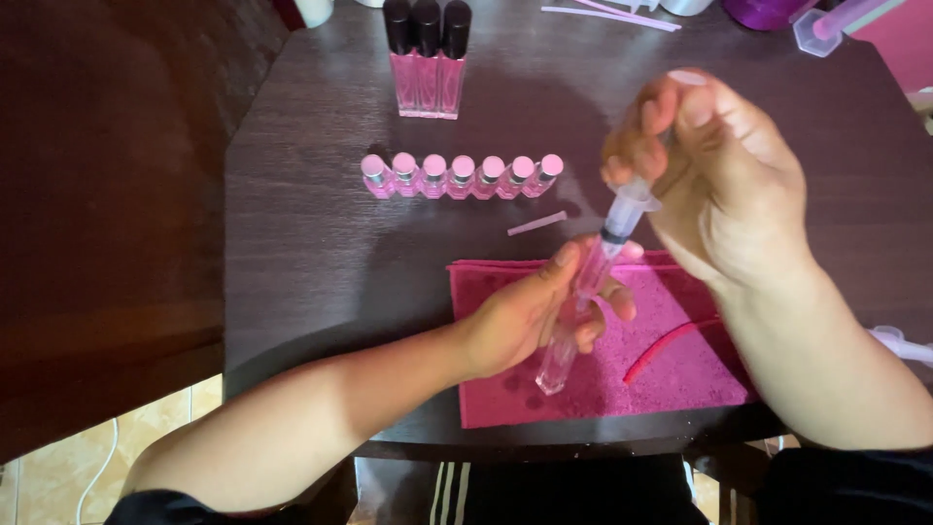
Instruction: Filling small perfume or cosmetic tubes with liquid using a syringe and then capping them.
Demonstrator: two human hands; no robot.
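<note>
Pink cloth (680, 374) is lying at the near edge of the dark wooden table (311, 253), with a thin red strip (671, 345) curving across it. Over the cloth, the left hand (530, 316) is gripping a clear, slim tube (569, 335), holding it tilted, its base pointing toward the person. The right hand (719, 165) is closing around a syringe (612, 233) filled with pink liquid, its tip sitting at the mouth of the tube. Behind the hands, seven small pink filled tubes (462, 177) with pale stoppers are standing in a row, and farther back three taller pink tubes with black caps (426, 58) are standing side by side. One short pale strip (536, 224) is lying between the row and the cloth. Tiled floor (58, 467) is showing at lower left.
</note>
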